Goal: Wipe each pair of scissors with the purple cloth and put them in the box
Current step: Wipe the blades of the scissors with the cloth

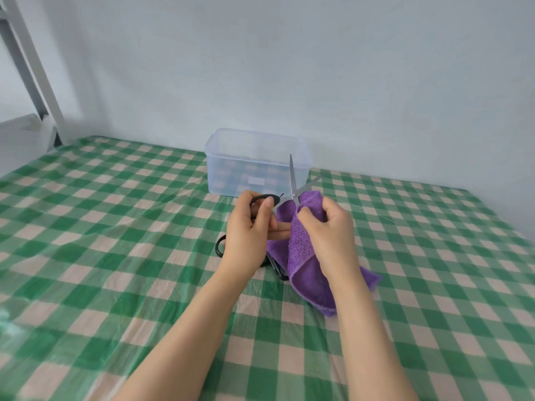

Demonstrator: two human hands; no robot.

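While the left hand [249, 227] grips the black loop handle of a steel-bladed pair of scissors [293, 180] held blades apart, the right hand [327, 227] pinches the purple terry cloth [304, 250] round one blade, near the clear plastic box [254, 160] on the green-checked desk [115, 227], a second black-handled pair [217, 246] lying beneath.

Both forearms reach in from the near edge, left hand [251, 227] curled round the black handle of the scissors [293, 183], right hand [328, 227] just beside it pinching the purple cloth [304, 247].
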